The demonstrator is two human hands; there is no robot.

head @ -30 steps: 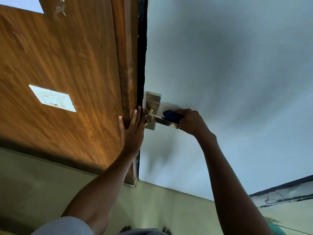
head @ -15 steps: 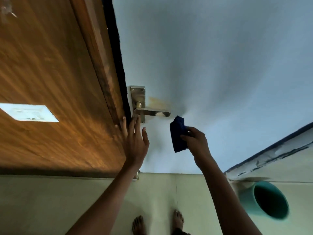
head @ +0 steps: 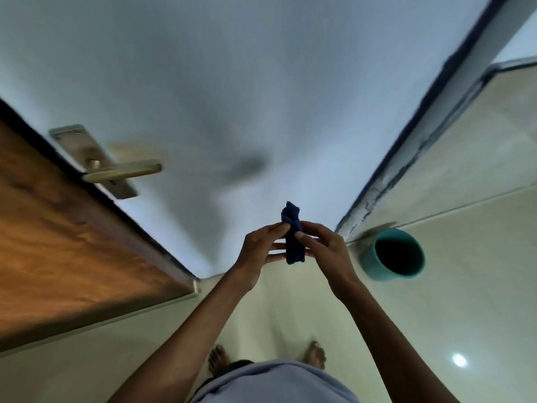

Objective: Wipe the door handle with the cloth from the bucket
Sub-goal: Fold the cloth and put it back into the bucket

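A bunched dark blue cloth (head: 293,228) is held upright between both hands in the middle of the view. My left hand (head: 258,251) pinches it from the left and my right hand (head: 325,248) from the right. The brass lever door handle (head: 122,171) on its metal backplate sticks out of the pale door at the left, well away from both hands. A teal bucket (head: 374,266) stands on the floor to the right of my right hand, its dark inside facing me.
The pale door (head: 261,97) fills the upper view, with a brown wooden panel (head: 58,242) at the left. A dark-edged frame (head: 421,126) runs along the right. Cream floor tiles (head: 465,286) lie below, with my bare feet (head: 315,354) near the bottom.
My right hand pulled the cloth off the handle and down toward the middle. My left hand left the door edge and joined it on the cloth. The view tilted down and right toward the bucket.
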